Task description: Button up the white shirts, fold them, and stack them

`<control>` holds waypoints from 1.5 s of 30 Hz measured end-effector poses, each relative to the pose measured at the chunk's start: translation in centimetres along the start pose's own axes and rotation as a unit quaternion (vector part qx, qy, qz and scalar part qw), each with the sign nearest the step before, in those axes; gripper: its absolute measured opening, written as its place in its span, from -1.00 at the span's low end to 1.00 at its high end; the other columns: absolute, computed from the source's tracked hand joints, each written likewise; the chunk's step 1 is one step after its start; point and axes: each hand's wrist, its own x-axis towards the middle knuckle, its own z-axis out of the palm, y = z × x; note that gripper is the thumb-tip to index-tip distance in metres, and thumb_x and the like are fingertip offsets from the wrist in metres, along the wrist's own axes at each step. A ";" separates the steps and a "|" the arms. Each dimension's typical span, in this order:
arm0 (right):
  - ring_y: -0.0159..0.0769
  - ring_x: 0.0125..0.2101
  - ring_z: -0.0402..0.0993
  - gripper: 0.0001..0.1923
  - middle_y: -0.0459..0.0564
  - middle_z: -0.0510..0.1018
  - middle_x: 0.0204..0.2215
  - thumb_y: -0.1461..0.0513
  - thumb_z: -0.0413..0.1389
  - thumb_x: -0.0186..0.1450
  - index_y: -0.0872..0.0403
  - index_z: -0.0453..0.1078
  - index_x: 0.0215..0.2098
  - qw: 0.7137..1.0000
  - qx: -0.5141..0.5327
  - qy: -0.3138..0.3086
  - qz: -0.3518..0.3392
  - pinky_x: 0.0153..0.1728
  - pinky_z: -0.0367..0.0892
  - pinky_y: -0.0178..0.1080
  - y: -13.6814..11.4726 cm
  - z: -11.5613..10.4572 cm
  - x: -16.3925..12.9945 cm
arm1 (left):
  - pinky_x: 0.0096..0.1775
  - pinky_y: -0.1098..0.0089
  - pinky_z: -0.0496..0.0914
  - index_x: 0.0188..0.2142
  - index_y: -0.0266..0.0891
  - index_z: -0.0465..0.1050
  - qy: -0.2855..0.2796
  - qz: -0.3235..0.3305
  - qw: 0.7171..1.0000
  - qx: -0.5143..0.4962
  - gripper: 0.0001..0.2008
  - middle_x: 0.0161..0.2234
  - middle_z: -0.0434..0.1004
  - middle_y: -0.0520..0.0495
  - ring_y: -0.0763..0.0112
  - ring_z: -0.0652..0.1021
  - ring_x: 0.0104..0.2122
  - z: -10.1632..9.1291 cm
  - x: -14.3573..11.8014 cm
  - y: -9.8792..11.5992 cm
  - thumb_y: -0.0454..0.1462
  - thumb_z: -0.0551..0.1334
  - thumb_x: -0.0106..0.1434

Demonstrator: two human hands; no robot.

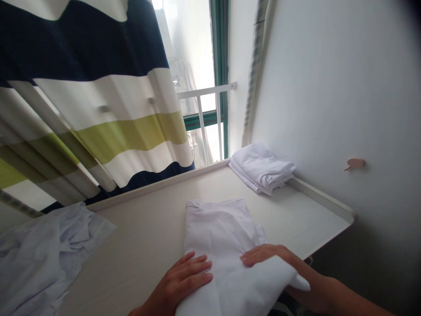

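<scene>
The left hand [184, 281] lies flat, fingers spread, on the near left edge of the shirt [223, 237]. The right hand [272, 259] lies under a raised fold at the near right, fingers together on the cloth. The shirt lies on the table [148, 228] between both hands. A folded stack [261, 169] sits well beyond the right hand; a crumpled garment [42, 254] lies far left.

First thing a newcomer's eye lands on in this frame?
The striped curtain, navy, white and green, fills the upper left. Below it, both hands lie flat on a white garment spread on the table: left hand at its left edge, right hand on its right side. A folded white stack sits in the far corner.
</scene>
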 end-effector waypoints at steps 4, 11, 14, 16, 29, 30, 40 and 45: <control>-0.03 -0.08 0.56 -0.49 0.13 0.60 0.00 0.03 0.21 0.30 0.06 0.44 0.15 0.975 0.173 -0.049 0.129 -0.02 0.48 -0.09 -1.8 -3.1 1.9 | 0.04 0.14 0.50 0.05 -0.10 0.55 0.092 -0.198 0.954 -0.205 -0.54 0.01 0.63 -0.17 0.01 0.61 -0.02 -0.5 1.0 -0.6 0.05 0.23 0.29; 0.03 -0.05 0.53 -0.49 0.11 0.63 -0.08 0.02 0.32 0.18 0.12 0.51 0.02 0.940 0.226 0.014 0.255 0.00 0.46 -0.01 2.2 -2.5 1.8 | 0.00 0.05 0.48 -0.05 -0.26 0.50 0.212 -0.409 0.794 -0.396 -0.36 -0.08 0.63 -0.22 -0.09 0.57 -0.03 -1.4 5.0 -1.4 0.14 0.40 0.05; 0.04 -0.05 0.55 -0.48 0.11 0.65 -0.10 -0.04 0.32 0.18 0.12 0.51 -0.03 0.889 0.291 0.100 0.340 0.00 0.47 0.01 3.5 -2.3 3.1 | -0.09 0.10 0.52 0.05 -0.26 0.40 0.215 -0.446 0.713 -0.497 -0.34 -0.05 0.61 -0.25 -0.03 0.60 -0.07 -2.8 7.3 -1.2 0.11 0.38 0.11; 0.00 -0.06 0.57 -0.48 0.11 0.64 -0.08 -0.02 0.32 0.20 0.11 0.48 0.00 0.864 0.345 0.112 0.351 -0.02 0.48 -0.03 3.9 -2.7 4.8 | -0.11 0.13 0.53 0.07 -0.24 0.36 0.217 -0.465 0.675 -0.530 -0.37 -0.02 0.60 -0.27 0.02 0.62 -0.10 -3.8 8.7 -1.2 0.08 0.37 0.15; -0.04 -0.17 0.61 -0.57 0.12 0.68 -0.23 -0.01 0.21 0.26 0.17 0.49 -0.12 0.857 0.285 0.094 0.419 -0.17 0.45 -0.15 8.0 -3.1 10.1 | -0.54 0.38 0.30 -0.52 -0.29 0.44 0.072 -0.549 0.774 -0.308 -0.34 -0.61 0.47 -0.08 0.27 0.49 -0.58 -5.7 10.7 -7.3 0.30 0.13 0.17; -0.04 -0.18 0.60 -0.57 0.10 0.68 -0.23 -0.01 0.20 0.26 0.18 0.50 -0.13 0.874 0.263 0.098 0.397 -0.17 0.44 -0.15 8.1 -3.1 10.3 | -0.57 0.40 0.23 -0.56 -0.27 0.41 0.066 -0.542 0.800 -0.250 -0.33 -0.66 0.39 -0.03 0.32 0.43 -0.63 -6.1 10.6 -7.6 0.30 0.12 0.16; -0.14 -0.28 0.52 -0.65 0.00 0.62 -0.31 -0.02 0.11 0.33 0.08 0.46 -0.18 0.938 -0.016 0.150 0.311 -0.25 0.36 -0.22 9.7 -3.3 11.7 | -0.52 0.44 0.15 -0.47 -0.23 0.38 0.094 -0.455 0.876 -0.127 -0.46 -0.61 0.28 0.10 0.41 0.34 -0.57 -7.6 11.2 -10.2 0.21 0.16 0.20; 0.01 -0.12 0.51 -0.53 0.17 0.58 -0.13 0.07 0.07 0.38 0.12 0.29 0.18 0.898 -0.289 0.182 0.279 -0.11 0.35 -0.04 8.1 -4.1 12.4 | -0.32 0.32 0.33 -0.20 -0.24 0.44 0.171 -0.429 0.880 0.111 -0.60 -0.32 0.52 -0.09 0.20 0.51 -0.33 -7.0 11.2 -9.3 0.06 0.17 0.29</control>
